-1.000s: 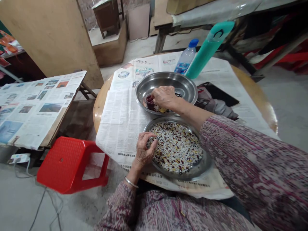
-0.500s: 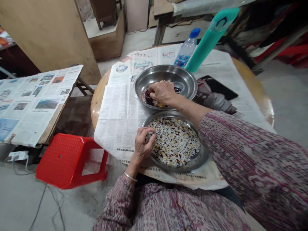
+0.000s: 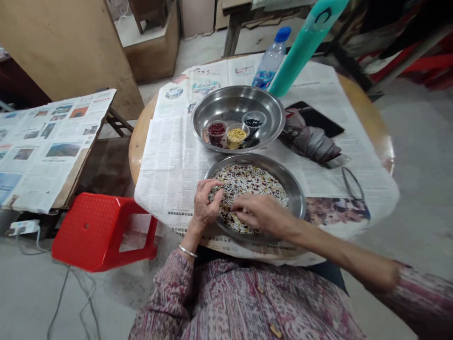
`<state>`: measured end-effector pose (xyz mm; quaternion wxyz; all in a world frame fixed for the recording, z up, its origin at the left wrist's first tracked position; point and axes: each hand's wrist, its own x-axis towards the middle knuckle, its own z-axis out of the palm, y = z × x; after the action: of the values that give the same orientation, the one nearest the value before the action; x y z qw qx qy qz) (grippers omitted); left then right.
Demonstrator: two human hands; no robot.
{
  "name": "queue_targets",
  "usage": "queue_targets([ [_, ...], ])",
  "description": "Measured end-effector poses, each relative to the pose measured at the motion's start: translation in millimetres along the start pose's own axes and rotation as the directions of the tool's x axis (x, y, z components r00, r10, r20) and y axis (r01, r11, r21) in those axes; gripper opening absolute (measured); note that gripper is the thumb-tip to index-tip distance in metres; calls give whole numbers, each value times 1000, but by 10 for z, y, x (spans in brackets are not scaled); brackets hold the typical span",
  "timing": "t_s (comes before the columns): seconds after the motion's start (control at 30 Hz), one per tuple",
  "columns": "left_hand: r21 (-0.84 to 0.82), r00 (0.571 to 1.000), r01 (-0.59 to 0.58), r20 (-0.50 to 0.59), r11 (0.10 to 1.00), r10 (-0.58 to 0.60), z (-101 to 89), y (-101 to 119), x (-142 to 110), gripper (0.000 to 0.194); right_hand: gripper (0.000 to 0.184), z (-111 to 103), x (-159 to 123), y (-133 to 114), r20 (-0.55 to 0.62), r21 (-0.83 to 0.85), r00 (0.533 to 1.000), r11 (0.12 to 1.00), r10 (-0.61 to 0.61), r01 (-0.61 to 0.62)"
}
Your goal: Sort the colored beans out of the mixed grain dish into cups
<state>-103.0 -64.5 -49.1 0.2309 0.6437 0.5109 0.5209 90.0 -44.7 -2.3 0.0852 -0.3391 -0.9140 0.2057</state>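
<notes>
A round steel tray (image 3: 299, 198) in front of me holds white grains (image 3: 244, 177) mixed with dark red, yellow and black beans. At its left side is my left hand (image 3: 207, 204), fingers curved and apart over the rim and the nearest grains. My right hand (image 3: 264, 213) is low over the middle of the mix, slightly blurred, its fingertips drawn together; anything between them is hidden. Behind the tray, a steel basin (image 3: 237, 97) contains clear cups: one of red beans (image 3: 217, 130), one of yellow beans (image 3: 236, 136), one of black beans (image 3: 253, 123).
Newspaper (image 3: 166, 160) covers the round table. Beyond the basin stand a water bottle (image 3: 271, 61) and a tall teal container (image 3: 306, 52). To the right lie a grey cloth bundle (image 3: 311, 134) and a dark phone (image 3: 320, 120). A red stool (image 3: 92, 231) is on the left.
My right hand has come back from the red bean cup in the basin to the grains in the tray. My left hand has stayed at the tray's left side. The view has shifted slightly.
</notes>
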Motion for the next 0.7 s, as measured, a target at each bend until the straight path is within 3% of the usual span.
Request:
queue_targets([
  [0.07, 9, 1000, 1, -4, 1000, -1, -1, 4, -3, 11, 12, 195, -97, -52, 22, -61, 998, 996, -59, 60],
  [0.13, 19, 1000, -5, -13, 1000, 5, 0, 3, -7, 10, 16, 260, -81, -13, -18, -144, 1000, 989, -25, 22],
  [0.23, 28, 1000, -13, -19, 1000, 13, 3, -5, -12, 10, 22, 170, 35, 206, -142, -214, 983, 966, 113, -142],
  [0.33, 19, 1000, -13, -19, 1000, 13, 4, -13, -11, 10, 27, 42, 125, 449, -244, -222, 937, 926, 250, -305],
  [0.43, 15, 1000, 3, -17, 1000, -2, 3, -7, -3, 11, 30, 40, 149, 514, -297, -206, 896, 894, 330, -397],
  [0.5, 11, 1000, 4, -16, 1000, -4, 0, 4, 2, 12, 30, 119, 147, 430, -298, -164, 907, 920, 297, -355],
  [0.6, -1, 1000, 3, -19, 1000, -3, -7, 23, 0, 16, 29, 284, 163, 205, -244, -97, 960, 981, 139, -166],
  [0.7, -9, 999, 42, -24, 999, -42, -11, 27, -12, 23, 23, 404, 238, 23, -201, -78, 979, 997, -36, 21],
])
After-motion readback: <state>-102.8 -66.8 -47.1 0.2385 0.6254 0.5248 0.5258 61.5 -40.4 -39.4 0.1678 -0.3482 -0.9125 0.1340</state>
